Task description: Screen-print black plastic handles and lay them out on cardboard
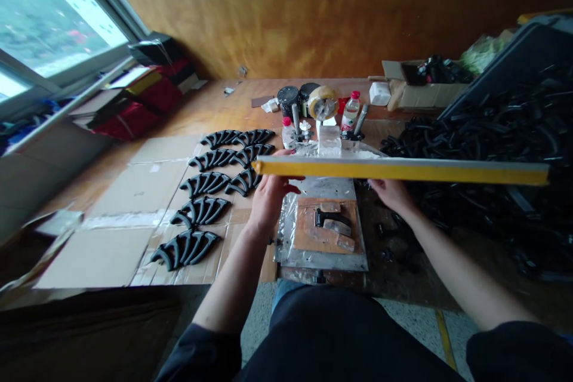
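Note:
A long yellow bar with a pale top edge (403,172) crosses the view in front of both hands and hides part of them. My left hand (267,198) is beside the left edge of a metal plate (322,259), with thumb and fingers apart and nothing visible between them. My right hand (391,194) is right of the plate, close to the dark pile, its fingers mostly hidden behind the bar. On the plate lies a wooden board (307,233) with small blocks. Among these blocks sits a black curved handle-like part (333,216).
Rows of black curved parts (190,249) lie on flattened cardboard (102,250) at left. A large heap of black parts (487,203) fills the right side. Behind the plate stand a tape roll (323,102), a red-capped bottle (350,112), black jars (289,100) and metal posts (360,120).

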